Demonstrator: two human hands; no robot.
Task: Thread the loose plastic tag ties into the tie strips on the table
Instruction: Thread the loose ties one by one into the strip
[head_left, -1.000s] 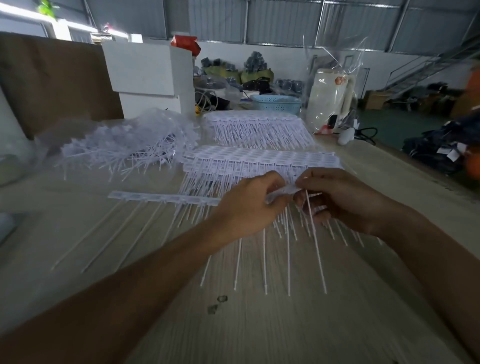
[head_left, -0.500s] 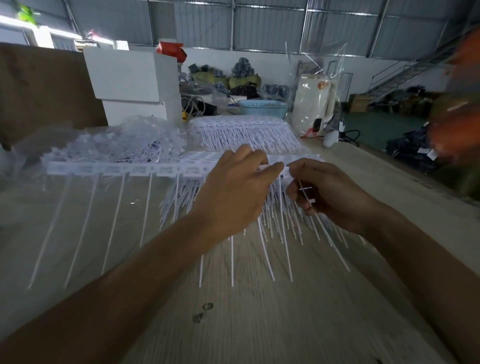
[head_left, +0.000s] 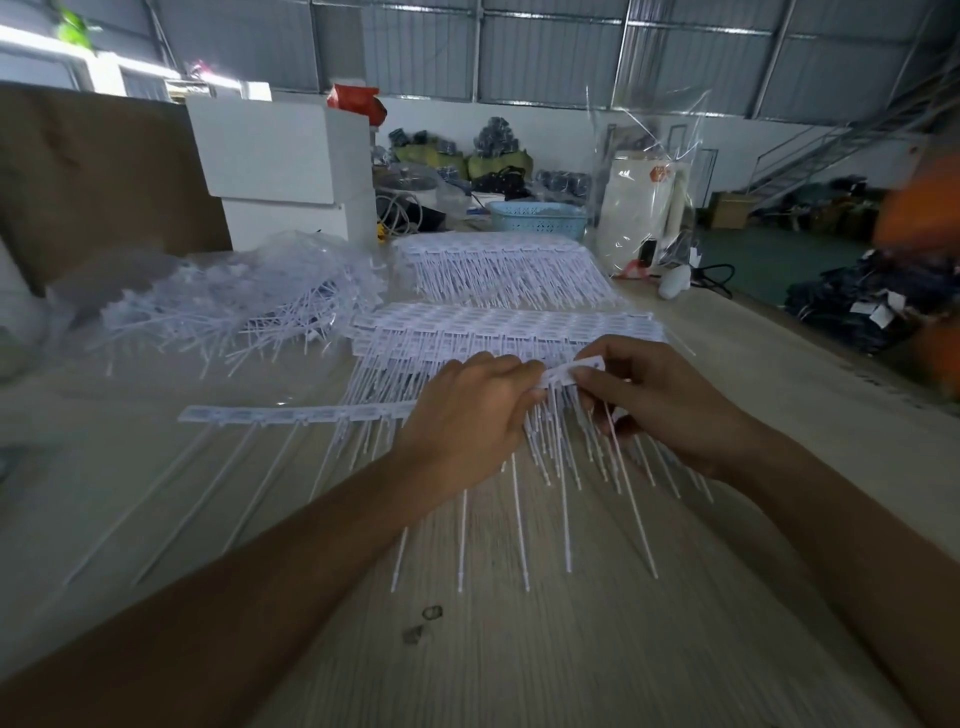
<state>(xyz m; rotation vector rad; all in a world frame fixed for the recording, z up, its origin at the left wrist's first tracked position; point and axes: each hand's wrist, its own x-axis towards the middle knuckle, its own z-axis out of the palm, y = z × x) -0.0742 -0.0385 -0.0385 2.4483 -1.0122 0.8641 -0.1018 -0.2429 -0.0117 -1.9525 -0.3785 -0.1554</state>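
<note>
Change: strip (head_left: 296, 414) lowered back onto desk (head_left: 571, 649); threading resumes.
Left hand (head_left: 462, 421): pinches strip end.
Right hand (head_left: 660, 400): pinches tie (head_left: 631, 499).

I log: pale blue perforated plastic basket (head_left: 537, 220) upper centre; white foam blocks (head_left: 283, 171) upper left; brown cardboard sheet (head_left: 98, 176) far left.

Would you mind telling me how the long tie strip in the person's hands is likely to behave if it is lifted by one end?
The tie strip looks thin and long, so it would probably sag. Its tails are slender and splay unevenly, so they would likely dangle and may snag on the stacked strips. It seems light: both hands manage it with fingertips.
</note>
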